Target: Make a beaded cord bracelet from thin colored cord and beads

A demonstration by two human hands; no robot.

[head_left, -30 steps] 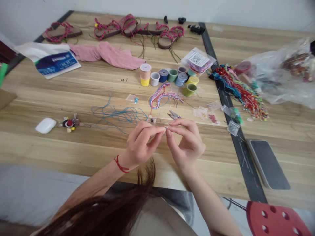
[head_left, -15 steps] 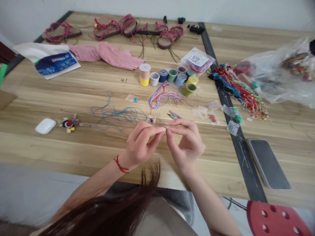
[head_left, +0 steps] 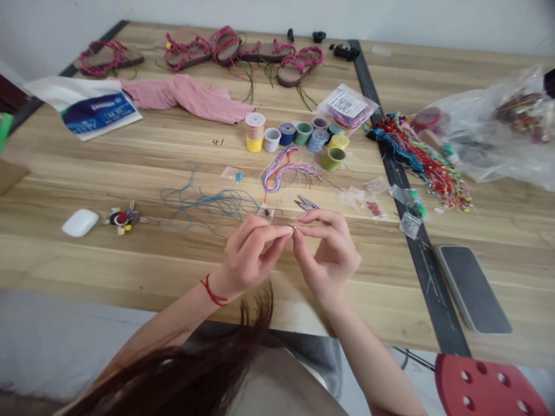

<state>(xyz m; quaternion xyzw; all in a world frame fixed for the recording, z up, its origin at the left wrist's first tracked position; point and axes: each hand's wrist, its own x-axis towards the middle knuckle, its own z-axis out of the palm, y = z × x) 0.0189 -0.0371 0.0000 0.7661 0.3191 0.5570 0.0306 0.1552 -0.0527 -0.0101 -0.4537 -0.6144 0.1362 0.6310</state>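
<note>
My left hand (head_left: 254, 251), a red cord bracelet (head_left: 213, 292) at its wrist, is closed in a pinch. Its fingertips meet those of my right hand (head_left: 327, 251), which is pinching as well. Between the touching fingertips shows a tiny blue bead (head_left: 294, 227); most of it is covered. Loose blue thread (head_left: 208, 201) lies in loops left of the hands, one strand running toward my left hand. Just beyond the fingers are a small bag with dark bits (head_left: 266, 212) and scissors (head_left: 306, 202) with their blades apart. Small blue beads (head_left: 239, 177) lie by a little clear bag.
Thread spools (head_left: 303, 133) and a multicoloured thread bundle (head_left: 286, 167) stand farther back. Corded sandals (head_left: 299, 66) line the far edge. On the right are a phone (head_left: 474, 289), bead bags (head_left: 410, 224) and a colourful cord pile (head_left: 427, 156). A white case (head_left: 80, 222) sits left.
Both hands stay almost in place, fingertips still together. The bead shows slightly more clearly between them, and the hair below has swung a little left.
</note>
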